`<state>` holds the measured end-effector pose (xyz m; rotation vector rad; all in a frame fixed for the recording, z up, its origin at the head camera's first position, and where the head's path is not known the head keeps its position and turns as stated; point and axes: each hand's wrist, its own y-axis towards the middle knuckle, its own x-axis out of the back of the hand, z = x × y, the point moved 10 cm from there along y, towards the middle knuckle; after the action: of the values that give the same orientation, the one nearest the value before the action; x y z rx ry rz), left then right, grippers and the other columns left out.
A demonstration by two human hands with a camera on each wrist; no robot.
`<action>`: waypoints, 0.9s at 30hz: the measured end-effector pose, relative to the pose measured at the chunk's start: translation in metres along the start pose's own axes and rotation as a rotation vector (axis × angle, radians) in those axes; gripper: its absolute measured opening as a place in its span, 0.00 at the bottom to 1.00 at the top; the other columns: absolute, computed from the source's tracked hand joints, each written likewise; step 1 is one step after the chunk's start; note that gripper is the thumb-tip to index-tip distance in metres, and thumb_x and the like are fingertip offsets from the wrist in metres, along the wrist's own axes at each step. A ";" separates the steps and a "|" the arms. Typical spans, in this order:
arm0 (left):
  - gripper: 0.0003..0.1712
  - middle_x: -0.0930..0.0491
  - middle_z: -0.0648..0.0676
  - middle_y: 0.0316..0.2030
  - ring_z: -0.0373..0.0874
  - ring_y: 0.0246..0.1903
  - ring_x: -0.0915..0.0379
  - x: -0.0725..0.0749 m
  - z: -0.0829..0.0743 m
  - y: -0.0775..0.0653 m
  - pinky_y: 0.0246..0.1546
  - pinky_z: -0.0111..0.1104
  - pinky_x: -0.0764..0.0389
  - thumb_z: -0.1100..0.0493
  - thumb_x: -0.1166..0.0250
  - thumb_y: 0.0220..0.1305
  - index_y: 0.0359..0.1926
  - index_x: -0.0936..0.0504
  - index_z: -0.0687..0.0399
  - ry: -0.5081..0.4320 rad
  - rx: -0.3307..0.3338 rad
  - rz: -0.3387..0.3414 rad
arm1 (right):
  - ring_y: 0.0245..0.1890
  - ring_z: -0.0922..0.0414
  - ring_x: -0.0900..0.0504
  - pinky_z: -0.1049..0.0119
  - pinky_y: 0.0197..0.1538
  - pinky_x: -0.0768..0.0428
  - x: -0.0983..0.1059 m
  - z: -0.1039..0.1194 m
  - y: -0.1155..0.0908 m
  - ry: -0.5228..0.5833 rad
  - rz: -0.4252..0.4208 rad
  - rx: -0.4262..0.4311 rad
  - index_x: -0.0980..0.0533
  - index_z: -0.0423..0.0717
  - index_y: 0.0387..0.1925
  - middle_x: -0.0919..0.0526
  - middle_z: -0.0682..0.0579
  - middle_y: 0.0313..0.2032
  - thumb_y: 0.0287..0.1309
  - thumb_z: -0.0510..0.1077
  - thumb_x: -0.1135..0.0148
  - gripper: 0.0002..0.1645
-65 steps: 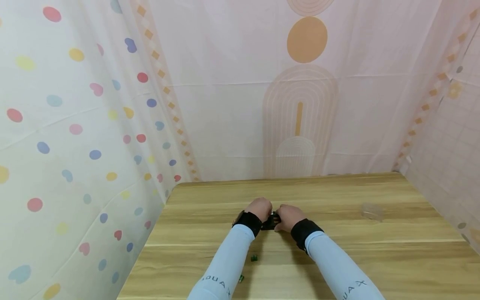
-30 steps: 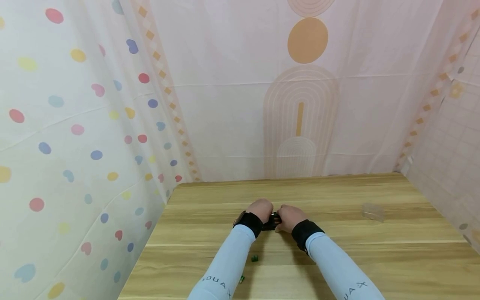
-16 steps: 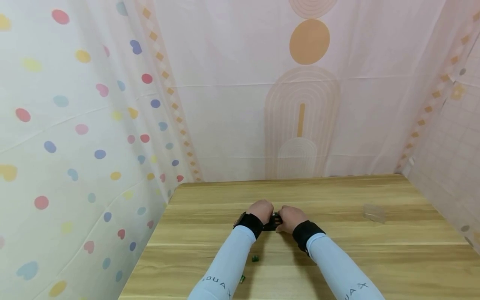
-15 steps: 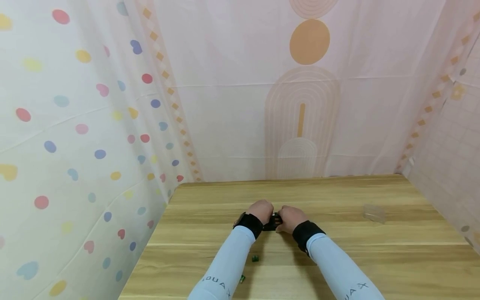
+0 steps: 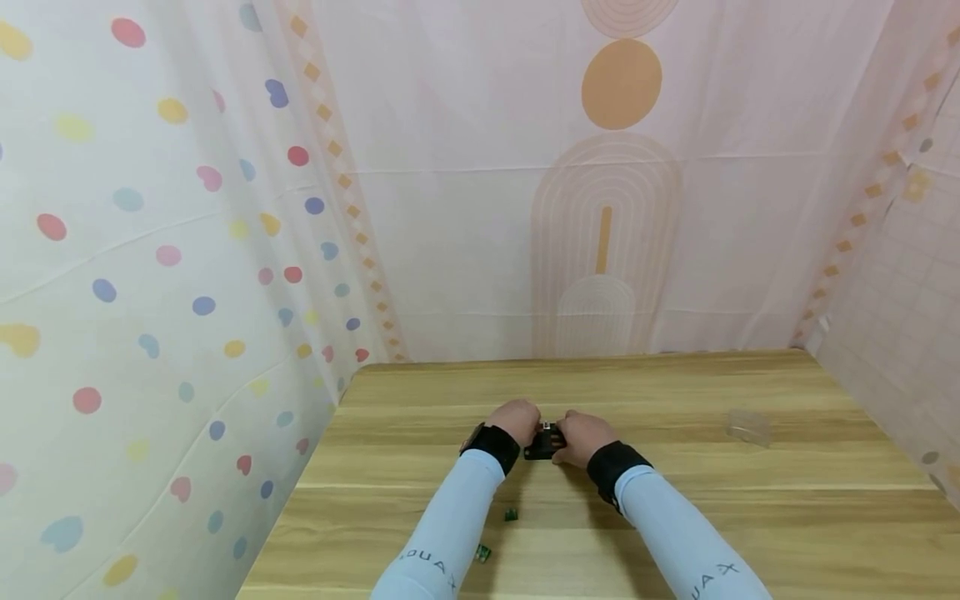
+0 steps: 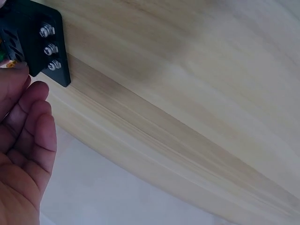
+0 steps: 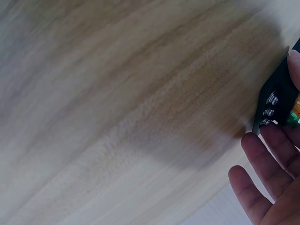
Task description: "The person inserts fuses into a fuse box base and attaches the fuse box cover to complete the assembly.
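Observation:
A black plastic case with slots and a row of metal screws lies between my two hands over the table. My right hand grips its right end, thumb on the near side. In the right wrist view, a green and orange bit shows on the case beside those fingers. My left hand is at the case's upper left, fingers curled. In the left wrist view, one fingertip touches the case's slotted side by a small gold-coloured part. I cannot tell whether the left hand pinches anything.
Two small green pieces like circuit boards, a farther one and a nearer one, lie on the wooden table by my left forearm. A clear plastic piece lies at the right. Patterned curtains hang behind and beside the table.
My left hand has shifted slightly left, uncovering more of the black case. The right hand keeps its grip on the case's right end. The nearer green piece shows more beside my left sleeve.

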<state>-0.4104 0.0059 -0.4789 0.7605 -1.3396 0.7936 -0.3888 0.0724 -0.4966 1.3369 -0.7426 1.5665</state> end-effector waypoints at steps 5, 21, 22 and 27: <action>0.06 0.21 0.45 0.22 0.36 0.24 0.26 -0.004 0.010 -0.003 0.31 0.29 0.23 0.60 0.28 0.60 0.26 0.14 0.50 -0.033 0.029 0.036 | 0.28 0.58 0.24 0.59 0.38 0.21 -0.001 -0.003 0.000 -0.017 0.009 -0.024 0.20 0.45 0.36 0.24 0.54 0.29 0.43 0.55 0.19 0.24; 0.09 0.16 0.46 0.28 0.39 0.29 0.22 -0.003 0.039 -0.023 0.34 0.34 0.21 0.52 0.29 0.62 0.30 0.13 0.51 -0.096 0.123 0.055 | 0.27 0.58 0.26 0.59 0.36 0.22 0.007 -0.014 -0.007 0.000 0.037 -0.071 0.19 0.42 0.41 0.22 0.52 0.31 0.43 0.63 0.21 0.33; 0.09 0.16 0.47 0.29 0.40 0.31 0.21 -0.003 0.039 -0.025 0.35 0.35 0.20 0.51 0.29 0.62 0.30 0.12 0.51 -0.104 0.124 0.060 | 0.27 0.58 0.26 0.59 0.36 0.22 0.007 -0.014 -0.007 -0.002 0.034 -0.069 0.19 0.42 0.41 0.22 0.52 0.31 0.42 0.63 0.21 0.33; 0.13 0.14 0.50 0.38 0.44 0.39 0.19 -0.003 0.043 -0.035 0.43 0.38 0.20 0.48 0.31 0.64 0.39 0.11 0.52 -0.153 0.157 0.101 | 0.27 0.58 0.27 0.59 0.35 0.22 0.010 -0.016 -0.010 0.005 0.022 -0.073 0.18 0.42 0.42 0.22 0.52 0.30 0.42 0.63 0.21 0.34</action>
<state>-0.4037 -0.0494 -0.4793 0.8968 -1.4737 0.9442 -0.3863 0.0925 -0.4914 1.2750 -0.8055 1.5451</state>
